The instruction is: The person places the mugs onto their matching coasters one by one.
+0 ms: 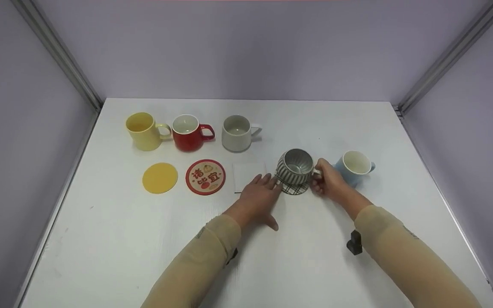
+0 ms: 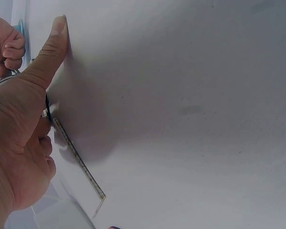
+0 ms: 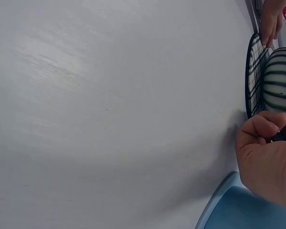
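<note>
A dark-striped mug [image 1: 296, 167] sits over a round checked coaster [image 1: 294, 188], overlapping its far part in the head view. My right hand [image 1: 327, 179] grips the mug by its handle, fingers curled round it. My left hand [image 1: 260, 197] lies palm down to the left, its fingers extended and its thumb out to the side. In the right wrist view, the left fingertips [image 3: 268, 38] rest at the rim of the checked coaster [image 3: 254, 78]. A square white coaster [image 1: 246, 171] lies partly under the left fingers. Just right of my right hand stands a light blue mug [image 1: 354, 167].
A yellow mug [image 1: 144, 131], a red mug [image 1: 188, 133] and a grey-white mug [image 1: 236, 134] stand in a row at the back. Before them lie a yellow round coaster [image 1: 160, 178] and a red-rimmed coaster [image 1: 206, 177]. Panels enclose the white table [image 1: 114, 248] on three sides.
</note>
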### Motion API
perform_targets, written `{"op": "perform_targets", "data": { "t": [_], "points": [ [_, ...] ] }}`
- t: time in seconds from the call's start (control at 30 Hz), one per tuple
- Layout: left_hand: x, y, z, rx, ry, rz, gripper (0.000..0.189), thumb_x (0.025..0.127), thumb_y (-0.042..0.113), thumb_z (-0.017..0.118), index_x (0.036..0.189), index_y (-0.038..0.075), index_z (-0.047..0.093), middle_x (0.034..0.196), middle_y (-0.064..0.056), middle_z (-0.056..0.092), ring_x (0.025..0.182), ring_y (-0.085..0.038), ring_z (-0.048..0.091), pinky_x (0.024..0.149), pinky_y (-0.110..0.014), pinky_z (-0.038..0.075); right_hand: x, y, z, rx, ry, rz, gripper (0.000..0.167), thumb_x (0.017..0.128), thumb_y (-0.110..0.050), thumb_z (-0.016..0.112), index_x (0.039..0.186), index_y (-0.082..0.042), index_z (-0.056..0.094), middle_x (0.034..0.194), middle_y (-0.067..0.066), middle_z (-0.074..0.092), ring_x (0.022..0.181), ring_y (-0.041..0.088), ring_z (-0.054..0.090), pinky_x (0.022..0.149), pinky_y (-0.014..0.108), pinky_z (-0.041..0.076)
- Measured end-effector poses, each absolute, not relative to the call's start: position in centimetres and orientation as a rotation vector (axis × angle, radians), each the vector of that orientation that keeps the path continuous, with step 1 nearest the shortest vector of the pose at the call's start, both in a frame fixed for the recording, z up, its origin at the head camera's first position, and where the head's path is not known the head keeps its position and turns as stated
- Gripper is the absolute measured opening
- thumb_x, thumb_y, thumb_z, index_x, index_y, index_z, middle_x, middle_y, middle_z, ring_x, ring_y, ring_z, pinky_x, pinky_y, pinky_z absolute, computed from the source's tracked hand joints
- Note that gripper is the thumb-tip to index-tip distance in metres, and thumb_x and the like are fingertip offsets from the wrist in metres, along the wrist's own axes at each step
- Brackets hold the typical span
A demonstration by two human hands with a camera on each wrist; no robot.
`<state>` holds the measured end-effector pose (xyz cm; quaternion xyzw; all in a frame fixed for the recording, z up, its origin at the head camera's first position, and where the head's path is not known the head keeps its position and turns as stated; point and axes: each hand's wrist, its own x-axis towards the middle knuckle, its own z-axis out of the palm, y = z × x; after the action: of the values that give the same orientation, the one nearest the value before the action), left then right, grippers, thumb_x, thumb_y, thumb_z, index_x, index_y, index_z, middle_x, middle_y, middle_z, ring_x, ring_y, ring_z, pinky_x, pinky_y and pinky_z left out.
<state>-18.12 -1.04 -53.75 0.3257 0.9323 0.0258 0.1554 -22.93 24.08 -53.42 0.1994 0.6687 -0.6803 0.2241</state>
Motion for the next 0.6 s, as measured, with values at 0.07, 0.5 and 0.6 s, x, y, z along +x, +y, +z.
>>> {"op": "perform_targets", "data": {
  "t": [0.07,0.5,0.6],
  "points": [
    [-18.1,-1.1,-53.8,0.932,2.673,0.072,0.128,0.070,0.070,0.090,0.167,0.011,0.033,0.175,-0.013,0.023,0.162,-0.032,0.017,0.132,-0.045,0.011,-22.9,24.0,-53.4,0.565,1.834,-1.881,0.032,0.092,-0.031,0.042,0.066,-0.013,0.038,0.067,0.001,0.048,0.057,0.015,0.042,0.048,0.026,0.034],
    [-18.2,-0.9,-54.1,0.930,2.672,0.067,0.127,0.070,0.071,0.089,0.167,0.012,0.033,0.175,-0.012,0.024,0.162,-0.031,0.017,0.133,-0.044,0.010,-22.4,24.7,-53.5,0.549,1.685,-1.960,0.027,0.096,-0.026,0.042,0.073,-0.012,0.040,0.075,0.000,0.046,0.067,0.015,0.042,0.059,0.026,0.038],
    [-18.2,-1.0,-54.0,0.932,2.671,0.060,0.127,0.070,0.072,0.089,0.167,0.012,0.033,0.175,-0.012,0.024,0.162,-0.031,0.017,0.133,-0.044,0.010,-22.0,24.8,-53.5,0.578,1.607,-2.028,0.024,0.098,-0.024,0.044,0.079,-0.010,0.043,0.075,0.000,0.046,0.070,0.016,0.046,0.061,0.026,0.041]
  ]
}}
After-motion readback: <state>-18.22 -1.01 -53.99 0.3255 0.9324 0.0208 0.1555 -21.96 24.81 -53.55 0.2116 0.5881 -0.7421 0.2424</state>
